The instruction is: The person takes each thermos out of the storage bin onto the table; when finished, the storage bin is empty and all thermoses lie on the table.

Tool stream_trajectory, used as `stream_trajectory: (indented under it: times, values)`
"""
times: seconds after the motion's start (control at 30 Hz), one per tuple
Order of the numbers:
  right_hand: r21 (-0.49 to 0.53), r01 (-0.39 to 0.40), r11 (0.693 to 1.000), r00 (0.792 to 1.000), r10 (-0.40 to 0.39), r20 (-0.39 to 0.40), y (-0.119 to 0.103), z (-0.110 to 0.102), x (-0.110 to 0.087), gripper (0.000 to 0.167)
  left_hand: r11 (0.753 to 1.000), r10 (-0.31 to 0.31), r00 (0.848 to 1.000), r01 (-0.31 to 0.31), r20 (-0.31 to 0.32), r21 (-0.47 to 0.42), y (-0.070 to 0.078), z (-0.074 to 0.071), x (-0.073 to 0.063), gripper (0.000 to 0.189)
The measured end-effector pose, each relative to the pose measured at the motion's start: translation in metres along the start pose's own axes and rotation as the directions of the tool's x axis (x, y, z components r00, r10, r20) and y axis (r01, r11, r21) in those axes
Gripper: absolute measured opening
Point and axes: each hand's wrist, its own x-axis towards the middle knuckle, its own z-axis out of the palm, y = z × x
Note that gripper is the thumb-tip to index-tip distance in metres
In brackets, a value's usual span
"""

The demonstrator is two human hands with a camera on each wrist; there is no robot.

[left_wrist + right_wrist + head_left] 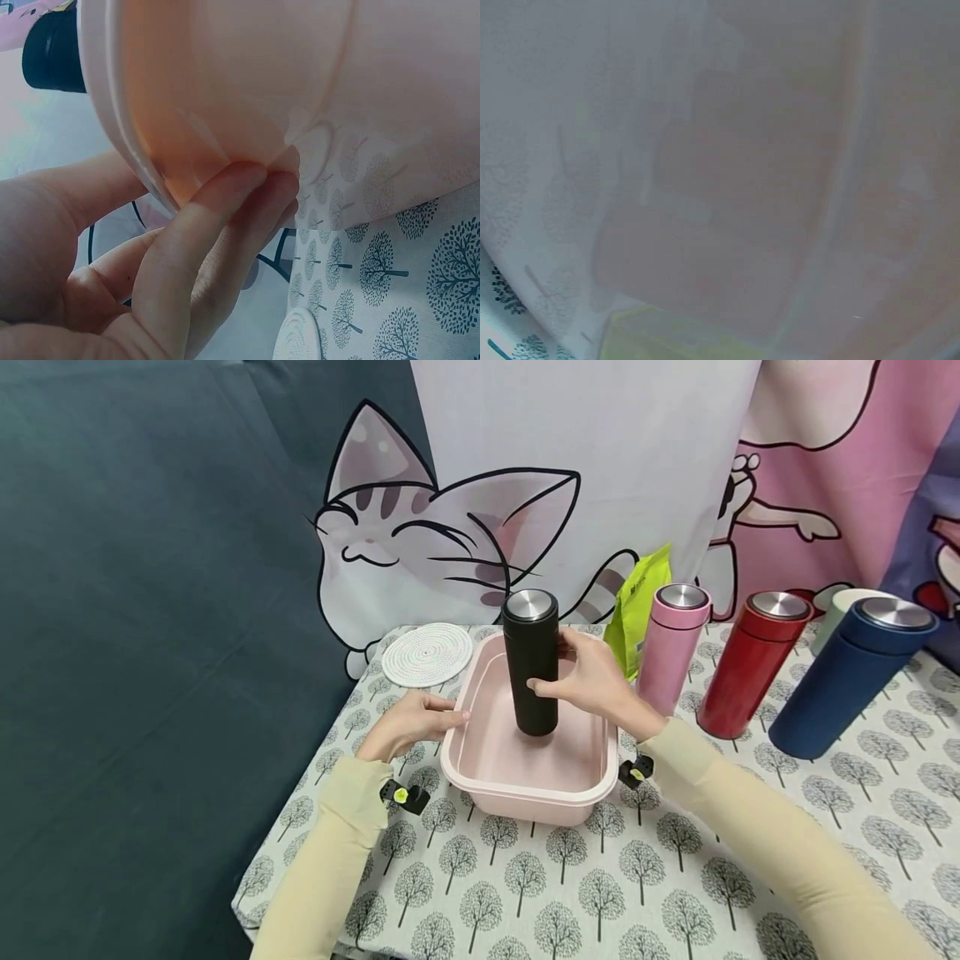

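Note:
A black thermos bottle (531, 685) with a silver lid top stands nearly upright over the inside of a pale pink plastic basin (525, 793). My right hand (592, 677) grips the bottle from the right side, thumb across its front and fingers behind. At the basin's left rim, my left hand (412, 722) holds on. In the left wrist view its thumb is on one side of the rim and its fingers (225, 225) press the outer wall. The basin's wall (900, 150) fills most of the right wrist view, where the right hand is hidden.
Right of the basin stand a pink bottle (667, 660), a red bottle (750, 668), a blue bottle (840, 685) and a pale green one (825, 627) behind. A lime-green bag (637, 610) stands behind the pink bottle. A white woven mat (427, 654) lies back left, near the table's edge.

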Motion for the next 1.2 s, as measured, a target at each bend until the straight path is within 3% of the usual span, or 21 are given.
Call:
stream_trajectory:
  times: [0.2, 0.57, 0.8, 1.03, 1.2]
  values:
    - [0.044, 0.02, 0.999, 0.999, -0.018, -0.045, -0.011, -0.009, -0.009, 0.065, 1.0, -0.005, 1.0, 0.005, -0.007, 0.005, -0.002, 0.0, 0.001, 0.039]
    - [0.109, 0.137, 0.985, 0.983, -0.122, -0.14, -0.025, -0.023, -0.02, 0.061, 1.0, 0.02, 1.0, -0.02, 0.005, 0.013, -0.003, -0.001, 0.001, 0.038]
    - [0.126, 0.251, 0.96, 0.946, -0.216, -0.243, -0.031, -0.035, -0.023, 0.06, 1.0, 0.018, 1.0, -0.018, 0.004, 0.012, -0.001, -0.001, 0.0, 0.038]
    - [0.225, 0.343, 0.912, 0.909, -0.261, -0.326, -0.034, -0.049, -0.025, 0.063, 1.0, 0.025, 1.0, -0.025, 0.017, 0.009, 0.0, -0.001, -0.001, 0.04]
    - [0.189, 0.374, 0.908, 0.878, -0.281, -0.387, -0.037, -0.061, -0.03, 0.064, 0.999, 0.033, 0.999, -0.033, 0.016, 0.006, 0.0, -0.002, -0.001, 0.039]
